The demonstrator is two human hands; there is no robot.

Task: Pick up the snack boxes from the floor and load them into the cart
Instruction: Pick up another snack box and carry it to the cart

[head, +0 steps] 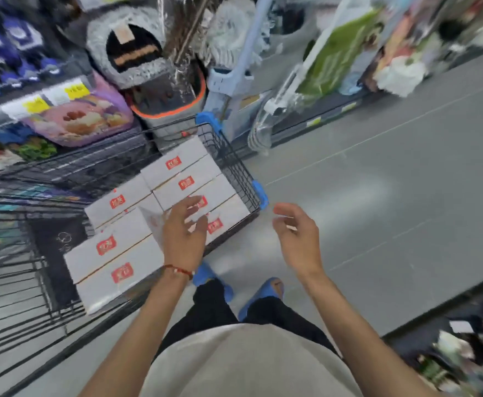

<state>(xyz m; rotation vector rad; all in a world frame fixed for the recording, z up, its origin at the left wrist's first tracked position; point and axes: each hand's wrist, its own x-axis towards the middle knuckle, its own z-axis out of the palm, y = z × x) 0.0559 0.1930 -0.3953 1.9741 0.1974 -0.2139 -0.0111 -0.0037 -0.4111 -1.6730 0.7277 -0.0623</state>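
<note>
- Left hand (184, 230): we see it poised over the load, fingers spread and loosely bent, gripping nothing. A red cord bracelet (178, 270) circles its wrist.
- Right hand (294, 233): it is to the right of the left hand and well apart from it, out beyond the cart's near blue corner. The fingers are loosely curled, the thumb stands apart, and nothing is held.
- Snack boxes (137, 247): white cartons with red labels lie flat, edge to edge, beneath the left hand and to its left. Motion blur prevents us from telling whether the fingertips touch the top carton.
- Cart (234, 164): a black wire basket with blue corner guards holds all the cartons in view. Its right wall runs between the two hands.
- Floor (377, 196): grey paving lies under the right hand and around the blue shoes (263, 293) below both wrists. We see no carton on it.
- Step in hand: we judge this to be the interval between loads, since the cartons lie in the basket and both hands are empty.
- Next move: any remaining boxes must lie outside the frame, so we expect a turn and a bend towards the floor. A carton this broad calls for both hands on opposite sides. It must then be lifted over the wire wall and set squarely on the top layer, which already looks nearly full.
</note>
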